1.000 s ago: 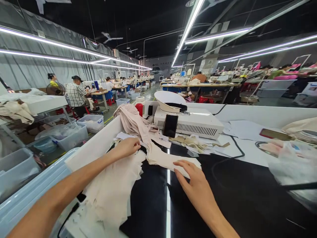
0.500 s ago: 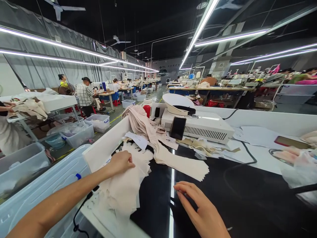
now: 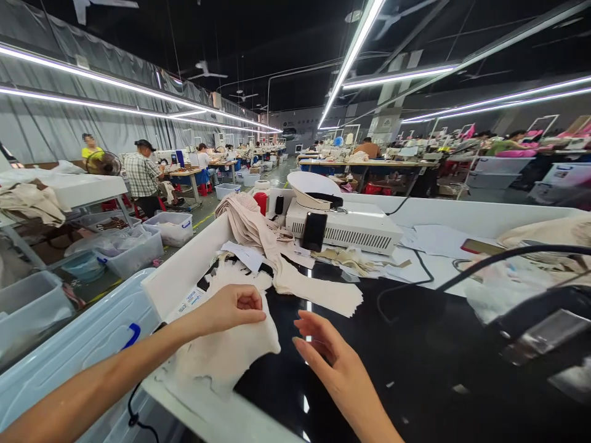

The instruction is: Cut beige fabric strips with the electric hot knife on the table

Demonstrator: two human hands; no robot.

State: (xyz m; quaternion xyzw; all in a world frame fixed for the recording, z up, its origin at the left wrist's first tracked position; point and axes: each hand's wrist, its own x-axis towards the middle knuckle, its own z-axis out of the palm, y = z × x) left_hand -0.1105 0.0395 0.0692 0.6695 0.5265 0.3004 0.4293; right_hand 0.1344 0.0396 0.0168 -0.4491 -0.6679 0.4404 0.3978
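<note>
My left hand (image 3: 237, 311) pinches the edge of a cream fabric piece (image 3: 249, 341) between thumb and fingers, lifting it from the pile of cut pieces beneath. Over the glossy black tabletop (image 3: 286, 394), my right hand (image 3: 330, 354) hovers with fingers curved and apart, holding nothing. A gap separates it from the raised fabric. Behind both hands, a long stack of cream strips (image 3: 318, 292) runs from the back partition onto the black surface. A white paper slip (image 3: 242, 255) rests at the top of the pile.
A white slotted machine (image 3: 364, 231) with a phone (image 3: 314, 231) leaning on it stands at the back. Fabric scraps (image 3: 348, 259) lie before it. A black cable (image 3: 508, 253) arches at right. Blue lidded bins (image 3: 92, 351) stand left. People sit at sewing tables beyond.
My left hand has lifted the fabric's edge and shifted right relative to the pile. My right hand has moved closer to it. The view has turned right, bringing the arched black cable in.
</note>
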